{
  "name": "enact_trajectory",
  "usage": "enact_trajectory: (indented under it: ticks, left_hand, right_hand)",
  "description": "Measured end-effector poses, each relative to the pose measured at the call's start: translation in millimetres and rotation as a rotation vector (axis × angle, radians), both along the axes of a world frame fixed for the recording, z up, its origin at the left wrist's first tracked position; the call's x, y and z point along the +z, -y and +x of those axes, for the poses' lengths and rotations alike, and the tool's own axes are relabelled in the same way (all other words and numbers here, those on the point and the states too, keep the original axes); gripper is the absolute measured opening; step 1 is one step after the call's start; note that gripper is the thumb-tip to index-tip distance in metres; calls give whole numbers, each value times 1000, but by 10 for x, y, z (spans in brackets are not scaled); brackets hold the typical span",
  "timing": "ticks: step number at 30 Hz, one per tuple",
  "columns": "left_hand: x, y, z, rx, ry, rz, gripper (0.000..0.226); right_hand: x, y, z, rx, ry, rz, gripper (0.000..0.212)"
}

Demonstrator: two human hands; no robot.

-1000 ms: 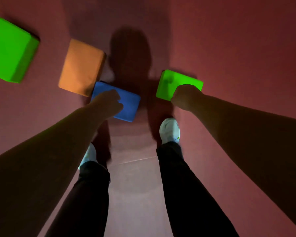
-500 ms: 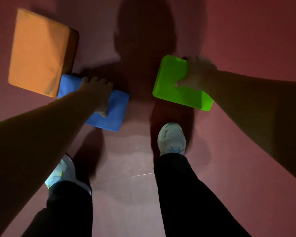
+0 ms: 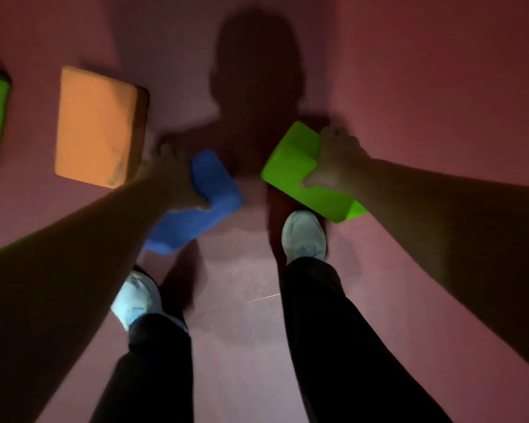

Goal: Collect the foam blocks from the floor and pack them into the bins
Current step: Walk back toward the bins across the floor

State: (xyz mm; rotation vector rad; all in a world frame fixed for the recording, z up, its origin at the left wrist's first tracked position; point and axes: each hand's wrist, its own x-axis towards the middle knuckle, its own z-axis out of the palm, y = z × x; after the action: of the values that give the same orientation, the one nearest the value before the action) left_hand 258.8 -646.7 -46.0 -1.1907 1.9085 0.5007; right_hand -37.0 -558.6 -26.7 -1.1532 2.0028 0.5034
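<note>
Hand [image 3: 174,181] over dim reddish floor [image 3: 425,87]

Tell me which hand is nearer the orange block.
Left. The left hand grips the blue block just right of the orange block; the right hand holds a green block farther right.

The blue rectangular foam block [image 3: 209,190] has a matt, slightly grainy face with soft rounded edges, and the bright green rectangular foam block [image 3: 290,166] shows the same dull, unreflective foam skin. The large orange rectangular foam block [image 3: 97,126] is matt too (dark scuff smears mark its near corner). The maroon floor [image 3: 425,87] looks smooth and low-sheen, like vinyl or rubber matting. The 2 white trainers [image 3: 304,233] look like soft mesh cloth, and the black trousers [image 3: 327,331] are plain matt cloth.
</note>
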Motion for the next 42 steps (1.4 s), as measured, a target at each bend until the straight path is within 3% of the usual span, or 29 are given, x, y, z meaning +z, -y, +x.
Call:
enact_trajectory:
  ticks: [2,4,8,14,16,22,30,42]
  left_hand:
    - [392,57,12,178,-85,1,156]
    - [934,110,-62,382,-183,9,138]
    - [2160,215,-300,479,-295,-85,121]
    - [4443,138,-832,207,-633,-140,108]
    - [5165,43,-1093,92,-690,-207,117]
    - [6890,-835,-1839,-183,-815,-202,105]
    - [7625,-2903,-3018,-610,-823,-117,111]
    - [7674,-7633,-4774,-1162,-742,129,126]
  right_hand:
    - [402,7,42,-96,40,-16,125]
    - [924,22,60,-166,44,-33,123]
    - [2262,12,104,-244,-111,-83,94]
    - [4620,-445,171,-442,-229,-256,97]
    - [5324,-749,125,-537,-307,-335,94]
    - [6824,-2073,-29,-825,-417,-451,86]
    - [7434,-4426,-316,-1176,-467,-444,85]
    - [7531,-8989,-674,-1721,-487,-327,89]
